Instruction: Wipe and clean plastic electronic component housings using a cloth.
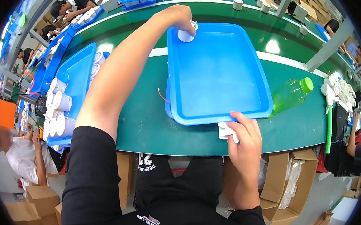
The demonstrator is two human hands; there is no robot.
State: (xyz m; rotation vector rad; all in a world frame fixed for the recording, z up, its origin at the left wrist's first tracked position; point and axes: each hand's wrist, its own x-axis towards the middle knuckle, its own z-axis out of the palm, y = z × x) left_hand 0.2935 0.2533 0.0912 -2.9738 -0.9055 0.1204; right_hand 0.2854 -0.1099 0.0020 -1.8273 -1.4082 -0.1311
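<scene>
A shallow blue tray [219, 72] lies before me on the green table, seemingly on top of another blue tray. Reaching across to its far left corner, my left hand [177, 17] is closed on a white cylindrical part [186, 36] inside the rim. At the near edge my right hand [246, 139] has its fingertips on the tray's rim, gripping it. Just under that rim, against the right fingers, is a white crumpled piece [226, 131]; whether the fingers hold it too is unclear. A thin orange wire [162, 96] sticks out at the tray's left side.
Right of the tray lies a green bottle [290, 96]. Left, another blue tray [77, 71] carries several white cylinders [62, 102]. More cylinders [238, 4] stand on the far green surface. Cardboard boxes [294, 180] sit below the table. People [24, 154] work nearby.
</scene>
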